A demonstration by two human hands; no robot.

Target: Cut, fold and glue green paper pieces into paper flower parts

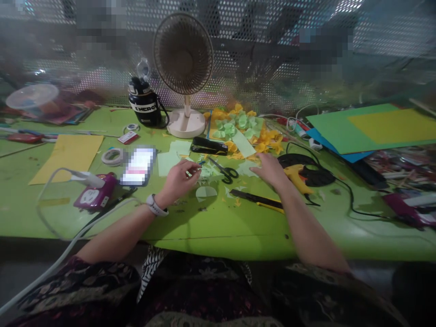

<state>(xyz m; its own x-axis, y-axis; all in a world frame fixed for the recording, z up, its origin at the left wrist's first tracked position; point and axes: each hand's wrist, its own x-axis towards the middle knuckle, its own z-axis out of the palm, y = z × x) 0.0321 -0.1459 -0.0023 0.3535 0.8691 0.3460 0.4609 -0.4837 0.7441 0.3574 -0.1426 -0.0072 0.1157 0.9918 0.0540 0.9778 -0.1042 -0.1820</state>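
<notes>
My left hand [179, 180], a pale watch on its wrist, is closed in a pinch over light green paper scraps. Whatever its fingertips hold, if anything, is too small to make out. Just right of it lie black scissors [227, 173], blades pointing up and left. My right hand [270, 169] reaches over the table with thumb and fingers apart, beside a pale green paper piece [248, 168]. Above that, a pale green paper strip [243, 143] leans against a heap of green paper flowers [238, 125] and yellow-orange paper flowers [270, 140]. A black stapler [209, 146] sits behind my left hand.
A utility knife [255, 200] lies near my right forearm, with a yellow glue gun [299, 178] beyond it. A fan [184, 54], bottle [145, 104], phone [139, 165], tape roll [113, 156] and purple power socket [95, 193] stand leftward. Coloured sheets [340, 131] are at right.
</notes>
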